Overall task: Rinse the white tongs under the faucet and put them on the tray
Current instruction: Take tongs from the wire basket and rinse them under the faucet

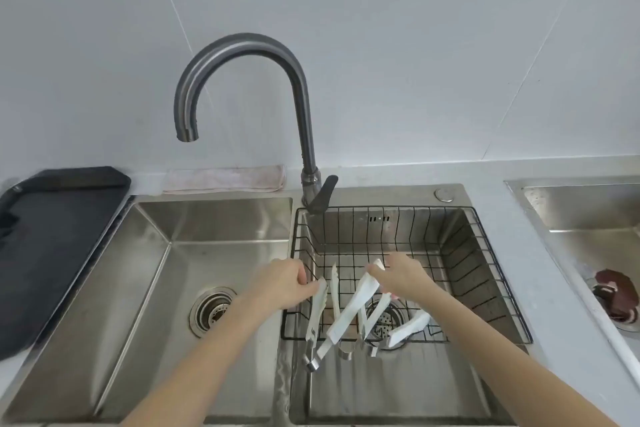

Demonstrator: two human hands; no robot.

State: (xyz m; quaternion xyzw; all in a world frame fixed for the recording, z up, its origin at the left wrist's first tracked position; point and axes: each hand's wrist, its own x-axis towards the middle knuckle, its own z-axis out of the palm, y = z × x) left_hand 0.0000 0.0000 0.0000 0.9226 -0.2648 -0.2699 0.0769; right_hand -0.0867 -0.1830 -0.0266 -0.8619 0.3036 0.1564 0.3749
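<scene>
Far left: black tray (pixel 52 246) on the counter beside the double sink, the drop-off spot, nothing visible on it. Left basin (pixel 145 288) bare, drain strainer at the bottom. Gooseneck faucet (pixel 242 52) has its spout swung over the left basin; no water running, lever (pixel 323 194) down. Judging by that, the rinse has not started and the tongs must go left under the spout.

Left hand (pixel 284 282) sits at the divider, fingers pinched on the tip of the leftmost white tongs (pixel 317 312), which lean in the black wire basket (pixel 408 274) hanging in the right basin. Several white tongs lie there, tangled, metal hinge ends toward the camera. Right hand (pixel 403 276) is closed on the tip of another pair (pixel 353 312), apparently to separate one from the pile.

Tongs: flat white arms, steel spring hinge; wet or soiled — cannot tell. Folded cloth (pixel 225 178) behind the sink. Far right, a separate sink (pixel 588 218) with a dark red object at its drain.
</scene>
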